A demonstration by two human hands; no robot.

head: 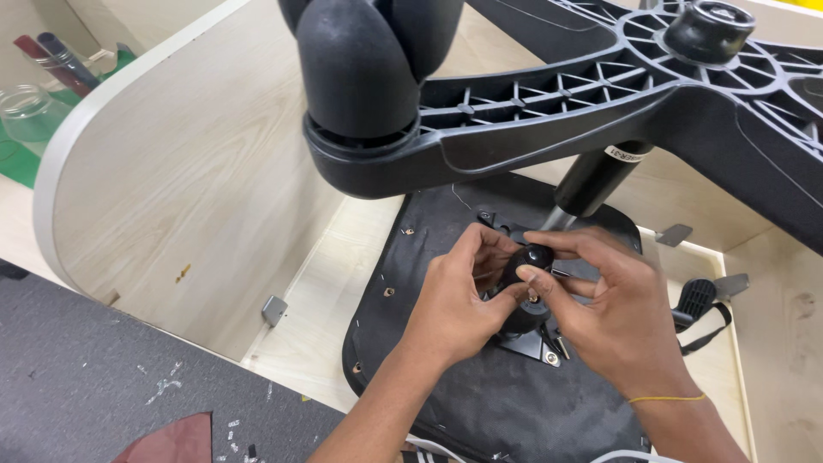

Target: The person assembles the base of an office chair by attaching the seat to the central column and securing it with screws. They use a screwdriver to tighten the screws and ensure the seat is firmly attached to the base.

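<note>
Now the black knob (537,257) sits between both hands; right hand (613,317) pinches it closed, left hand (454,300) curls closed around the mechanism (523,319) below.

Even, soft light is filling the room from above, leaving the pale wooden desk (197,171) bright and free of glare. The black chair base (549,111) is casting a faint shadow below itself, and its caster, nearest the camera, is looking slightly soft. Dull highlights are showing along its ribs. Left of it, the glassware is blurring toward the frame's corner.
</note>
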